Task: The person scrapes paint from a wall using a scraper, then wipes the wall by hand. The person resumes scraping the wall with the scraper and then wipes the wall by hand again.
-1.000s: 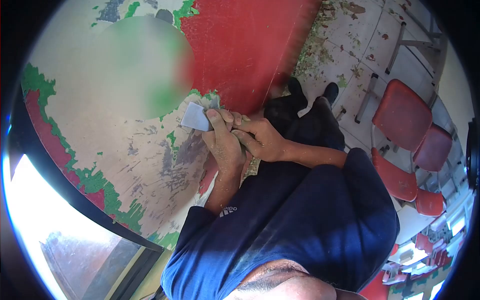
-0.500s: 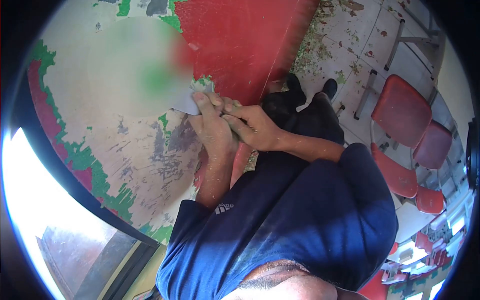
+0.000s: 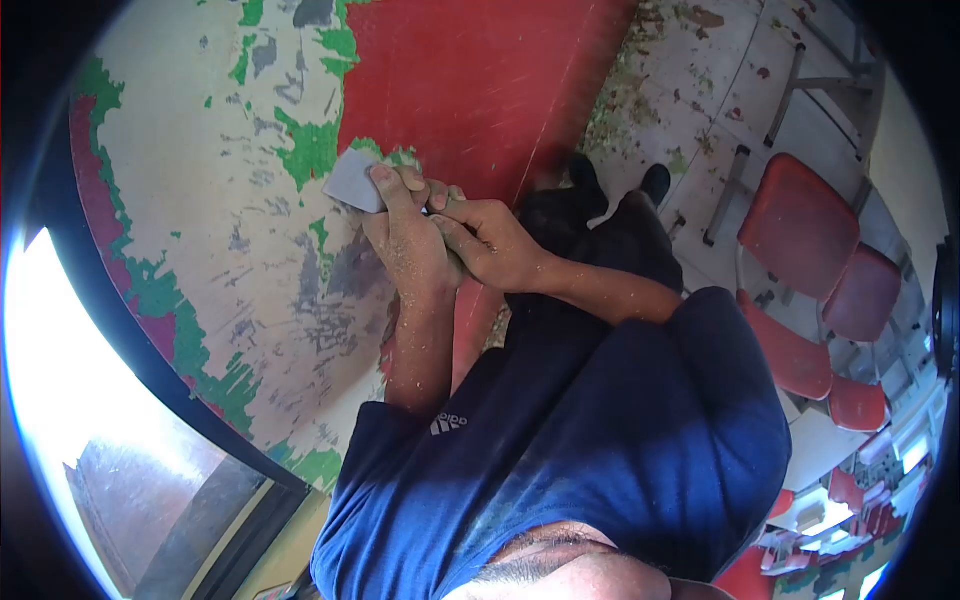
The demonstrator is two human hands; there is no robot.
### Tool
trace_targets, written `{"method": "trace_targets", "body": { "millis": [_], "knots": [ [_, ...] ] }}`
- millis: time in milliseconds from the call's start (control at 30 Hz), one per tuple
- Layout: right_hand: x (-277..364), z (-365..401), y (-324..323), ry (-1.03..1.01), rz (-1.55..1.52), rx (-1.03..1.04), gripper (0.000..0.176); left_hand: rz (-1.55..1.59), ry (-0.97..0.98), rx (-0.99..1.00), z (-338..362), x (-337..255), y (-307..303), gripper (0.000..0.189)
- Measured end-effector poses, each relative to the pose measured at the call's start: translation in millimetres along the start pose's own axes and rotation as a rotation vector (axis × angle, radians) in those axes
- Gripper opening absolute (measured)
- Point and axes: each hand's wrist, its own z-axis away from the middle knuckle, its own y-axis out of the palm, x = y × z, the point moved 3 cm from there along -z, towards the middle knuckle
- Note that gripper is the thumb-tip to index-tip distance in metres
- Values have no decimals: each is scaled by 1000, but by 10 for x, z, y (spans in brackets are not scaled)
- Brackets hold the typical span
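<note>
A scraper (image 3: 352, 182) lies with its flat grey blade against a painted board (image 3: 200, 200), right at the border where bare, scratched wood meets patches of green and red paint. The left hand (image 3: 408, 250) is closed around the tool, thumb pressed on the back of the blade; the handle is hidden inside the grip. The right hand (image 3: 495, 245) is clasped just beside it, its fingers curled over the left hand's knuckles. Past the board's red edge, black shoes (image 3: 590, 172) stand on a tiled floor (image 3: 700, 90) strewn with paint flakes, with red chairs (image 3: 800, 215) well apart to the right
</note>
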Motion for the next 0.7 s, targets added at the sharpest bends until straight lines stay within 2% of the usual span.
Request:
{"method": "trace_targets", "body": {
  "millis": [33, 133, 233, 333, 367, 433, 467, 533, 600, 700],
  "knots": [
    [-22, 73, 94, -15, -32, -14, 19, -22, -29, -1, 71, 54, -98, 30],
    [34, -69, 118, -354, 62, -164, 19, -14, 31, 37, -92, -99, -14, 31],
    [4, -42, 77, -50, 51, 0, 19, -4, 19, 3, 20, -72, -113, 33],
    [-39, 65, 123, 1, -103, -1, 18, -17, -25, -10, 81, 10, -187, 34],
    [-12, -38, 59, -16, -28, 11, 19, 14, -24, -4, 14, 48, -127, 34],
    [142, -162, 2, -4, 109, 48, 19, -12, 86, 143, -154, -187, 103, 36],
    [222, -170, 50, -24, 76, 20, 19, -45, 137, 193, -158, -291, 102, 37],
    [396, -274, 59, -101, 20, -60, 20, -69, 101, 140, -73, -270, 52, 35],
    [171, -34, 38, -24, -42, -40, 20, -171, 14, 56, -14, -55, -94, 35],
    [48, 20, 1, 1, -1, -33, 20, -45, 18, -4, 80, 93, -53, 36]
  ]
}}
